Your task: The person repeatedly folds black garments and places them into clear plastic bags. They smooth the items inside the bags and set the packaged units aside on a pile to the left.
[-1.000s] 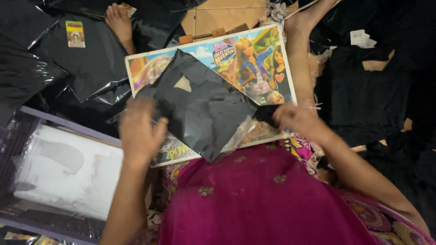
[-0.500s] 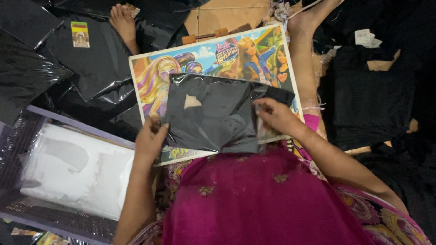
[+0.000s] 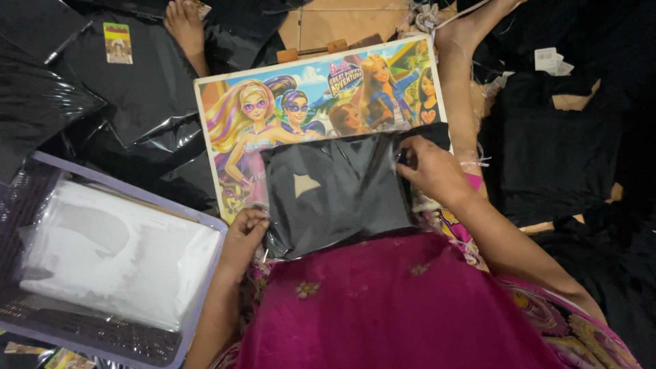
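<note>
Lower part of the cartoon board (image 3: 314,96) under the black bag (image 3: 338,195); basket (image 3: 205,225) cut off at left.

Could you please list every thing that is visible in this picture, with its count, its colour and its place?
bagged garment: one, black in clear plastic, on the board
picture board: one, colourful cartoon print, centre, on the person's lap
basket: one, purple, lower left, holds clear bags
clear bags: a stack, whitish, in the basket
black packets: several, upper left floor
black clothes: a pile, right
left hand: grip on the garment's lower left corner
right hand: grip on its upper right edge
</note>
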